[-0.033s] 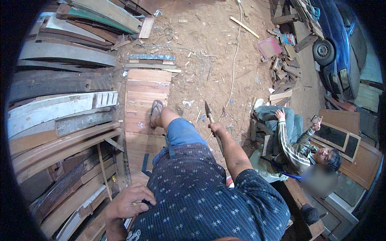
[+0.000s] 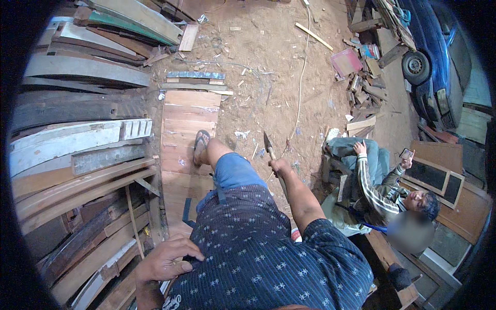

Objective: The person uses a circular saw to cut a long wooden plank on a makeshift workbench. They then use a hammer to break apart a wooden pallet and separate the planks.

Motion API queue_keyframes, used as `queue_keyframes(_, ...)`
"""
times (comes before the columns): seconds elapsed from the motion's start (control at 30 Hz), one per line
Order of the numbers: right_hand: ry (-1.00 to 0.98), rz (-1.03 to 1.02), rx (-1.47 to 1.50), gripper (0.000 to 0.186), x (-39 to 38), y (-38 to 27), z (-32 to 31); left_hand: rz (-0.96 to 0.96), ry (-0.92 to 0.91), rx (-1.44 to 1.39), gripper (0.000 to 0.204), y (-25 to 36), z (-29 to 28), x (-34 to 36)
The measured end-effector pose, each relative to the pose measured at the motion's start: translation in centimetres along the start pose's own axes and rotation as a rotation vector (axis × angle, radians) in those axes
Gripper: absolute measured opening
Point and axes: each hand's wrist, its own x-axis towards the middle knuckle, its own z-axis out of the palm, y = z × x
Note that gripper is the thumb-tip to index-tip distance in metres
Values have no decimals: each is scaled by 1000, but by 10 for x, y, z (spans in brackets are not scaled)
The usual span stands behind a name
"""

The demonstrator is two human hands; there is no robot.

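My right hand point(image 2: 279, 167) grips the wooden handle of a long tool with a dark, pointed metal head point(image 2: 267, 140), held out beside my right thigh. My left hand point(image 2: 168, 258) is at the lower left against my patterned shirt, its fingers loosely bent and apart, with nothing visible in them. My sandalled foot point(image 2: 200, 147) rests on a walkway of pinkish wooden planks point(image 2: 188, 98).
Stacked boards point(image 2: 82, 129) line the left. A seated person point(image 2: 382, 186) at the right holds a phone point(image 2: 405, 154). Beyond are scrap wood point(image 2: 364, 93), a blue car point(image 2: 439, 62) and leaning panels point(image 2: 429, 175). A pale cord point(image 2: 299, 103) crosses the dirt floor.
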Motion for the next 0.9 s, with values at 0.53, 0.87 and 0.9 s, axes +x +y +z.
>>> queue_keyframes(0.53,-91,282,-42,16,94,154,-94,104,206,186,52,48,17,96)
queue_keyframes(0.87,-104,323,344,17,129,-9,-203,-302,-374,238,40,133,-125,282)
queue_keyframes(0.9,-87,322,385,17,137,-24,-217,-205,-327,235,38,146,-129,310)
